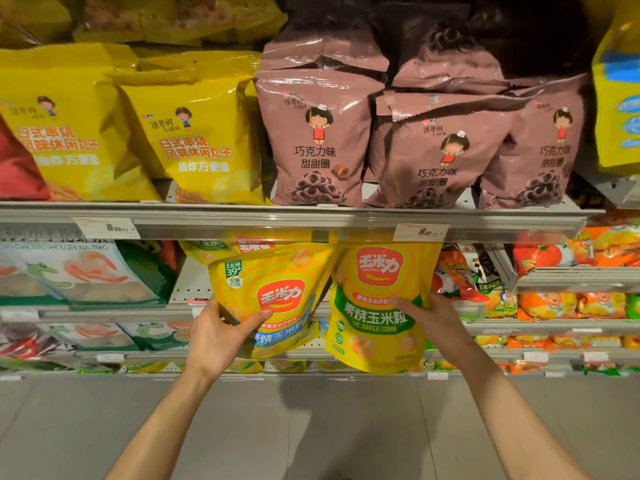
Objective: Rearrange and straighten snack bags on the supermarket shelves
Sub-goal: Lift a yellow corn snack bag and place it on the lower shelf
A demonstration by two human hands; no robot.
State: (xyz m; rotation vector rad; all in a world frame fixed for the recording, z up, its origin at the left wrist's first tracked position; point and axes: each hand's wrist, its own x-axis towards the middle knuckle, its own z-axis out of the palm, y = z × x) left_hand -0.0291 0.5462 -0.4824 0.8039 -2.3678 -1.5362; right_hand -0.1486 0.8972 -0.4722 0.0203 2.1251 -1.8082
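Observation:
My left hand (216,336) grips the lower left edge of a yellow corn snack bag with blue trim (273,292), which tilts to the right in front of the second shelf. My right hand (431,315) holds the right side of a yellow baked corn bag with green trim (375,306), thumb across its front. The two bags touch at their top corners just under the upper shelf rail (298,225). More yellow corn bags (221,249) stand behind them on the shelf.
On the upper shelf stand yellow snack bags (194,140) at left and brown chocolate ring bags (313,140) at right. White and green shrimp chip bags (79,271) sit lower left, orange bags (568,303) lower right. Grey floor (311,427) lies below.

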